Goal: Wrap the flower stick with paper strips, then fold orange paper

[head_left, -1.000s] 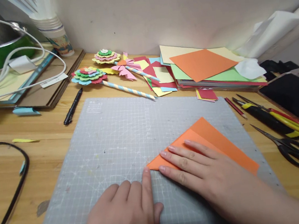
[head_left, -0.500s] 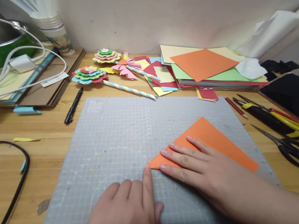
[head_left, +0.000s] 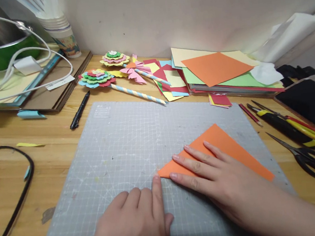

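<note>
A folded orange paper triangle (head_left: 229, 146) lies on the grey cutting mat (head_left: 126, 144). My right hand (head_left: 210, 182) lies flat on the paper, fingers stretched out and pressing it down near its left point. My left hand (head_left: 135, 221) rests on the mat just left of that point, most fingers curled under, the index finger straight with its tip touching the paper's corner.
Black scissors (head_left: 306, 154) and a yellow-black knife (head_left: 286, 128) lie right of the mat. A stack of coloured paper (head_left: 217, 71) and paper flowers on striped straws (head_left: 113, 79) lie behind it. A black pen (head_left: 79, 111) and a black cable (head_left: 18, 198) are at left.
The raised upper layer of the orange paper has been pressed flat into one triangle. My right fingers slid slightly right along it. The left hand stayed put.
</note>
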